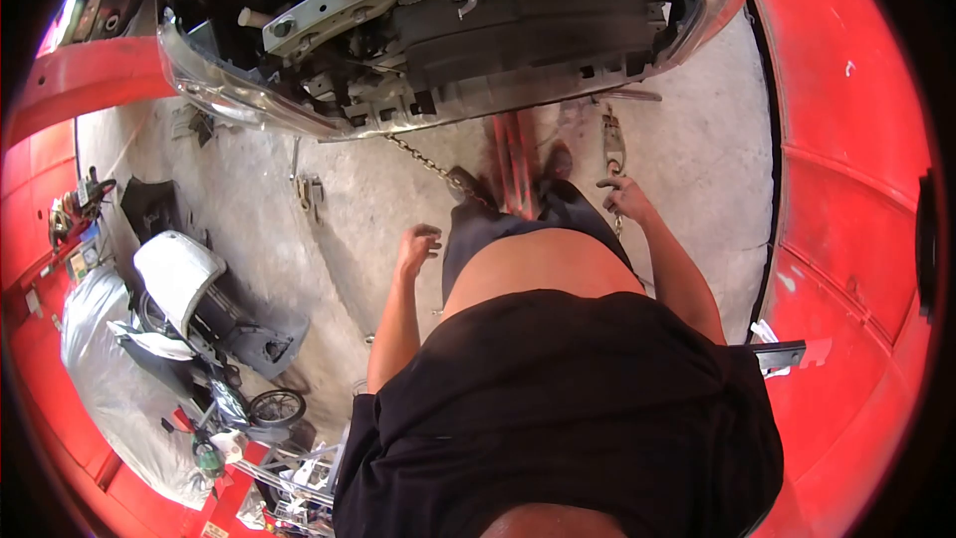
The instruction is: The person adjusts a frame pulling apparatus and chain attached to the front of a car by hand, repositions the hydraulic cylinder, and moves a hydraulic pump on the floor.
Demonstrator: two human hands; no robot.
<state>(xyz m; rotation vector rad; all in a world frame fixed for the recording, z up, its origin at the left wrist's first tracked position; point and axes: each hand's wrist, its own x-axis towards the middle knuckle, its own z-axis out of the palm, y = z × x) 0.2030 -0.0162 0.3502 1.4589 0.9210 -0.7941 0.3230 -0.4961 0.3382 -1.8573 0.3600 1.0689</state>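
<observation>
My left hand (419, 247) hangs beside my left thigh, its fingers loosely bent and apart, holding nothing. Out on my right side, my right hand (626, 199) is at a metal chain (618, 227), its fingers bent around it and one finger stretched out. The chain shows above and below that hand, and the exact grip is partly hidden. A metal pulling clamp (612, 139) is at the chain's upper end. Another chain (423, 158) runs from under the car's front down toward my left leg. Between my feet stands a red metal post or beam (515, 164).
A car front (468, 40) with its bumper cover off fills the top. Metal hooks or clamps (310, 196) lie on the concrete floor (349, 179). Motorbike parts (179, 284) and a silver cover (105, 359) are at left. A red wall (846, 139) stands at right.
</observation>
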